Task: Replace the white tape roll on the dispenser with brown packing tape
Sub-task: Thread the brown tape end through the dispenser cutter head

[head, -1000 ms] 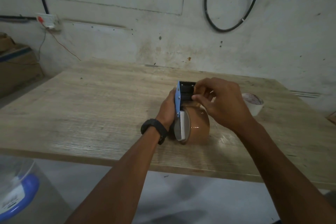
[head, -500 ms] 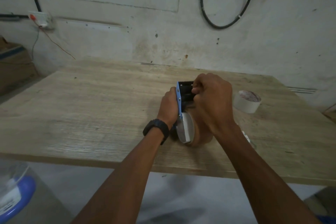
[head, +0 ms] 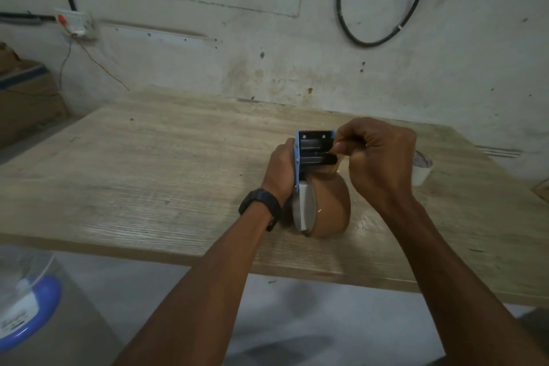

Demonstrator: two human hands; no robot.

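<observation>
A blue tape dispenser (head: 315,145) with black rollers and a toothed blade stands upright on the wooden table (head: 148,163). A brown packing tape roll (head: 329,208) sits on its hub, resting on the tabletop. My left hand (head: 280,169), with a black watch on the wrist, grips the dispenser's left side. My right hand (head: 377,157) is closed at the dispenser's right side, fingertips pinched at the black rollers; whether tape is between them is hidden. The white tape roll (head: 421,168) lies on the table to the right, partly behind my right hand.
The table's front edge runs just below my forearms. A cardboard box (head: 26,98) stands at the far left by the wall. A blue-rimmed container (head: 26,306) sits low at the left. A black cable (head: 383,9) loops on the wall.
My right hand has shifted to the right off the dispenser's front, uncovering the rollers and the brown roll. The left hand keeps its hold on the dispenser.
</observation>
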